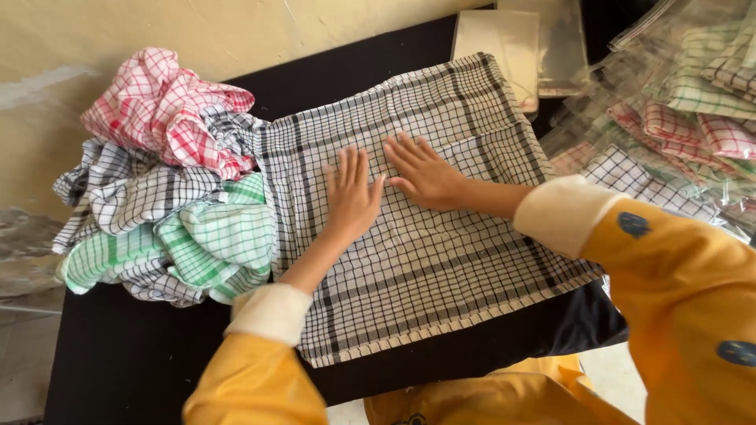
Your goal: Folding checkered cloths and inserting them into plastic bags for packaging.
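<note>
Pressing flat, fingers spread, left hand [351, 194] and right hand [423, 173] side by side on the black-checked cloth [441, 267] lying across the black counter [126, 362], beside the crumpled cloth pile [165, 197].

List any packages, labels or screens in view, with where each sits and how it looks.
Bagged cloths: heap at far right, folded checked cloths in clear plastic bags; red, green, black checks.
Empty clear bags: flat stack at top, right of centre.
Beige flat piece: beside them, rectangular.
No labels or screens visible.
</note>
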